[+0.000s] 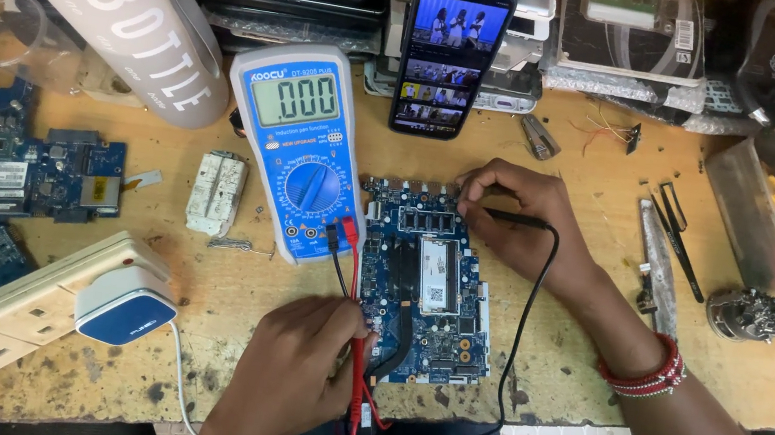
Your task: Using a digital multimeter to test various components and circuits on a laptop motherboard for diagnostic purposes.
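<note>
**Probing circuit board with meter leads**

Blue circuit board (426, 284) flat on wooden tabletop (604, 187), just right of blue meter (301, 150), in front of propped phone (452, 55). Left hand (295, 371) at board's lower left edge, grip closed around red probe (354, 385), tip apparently on board, though contact point hidden by fingers. Right hand (519, 216) at board's upper right corner, grip pinched shut on black probe (516, 220), black lead looping down past board's right side. Red bracelets (646, 375) on right wrist. Second circuit board (19, 176) far left. White power strip (11, 306) with blue-white plug lower left. Tweezers (678, 238) on right.
</note>
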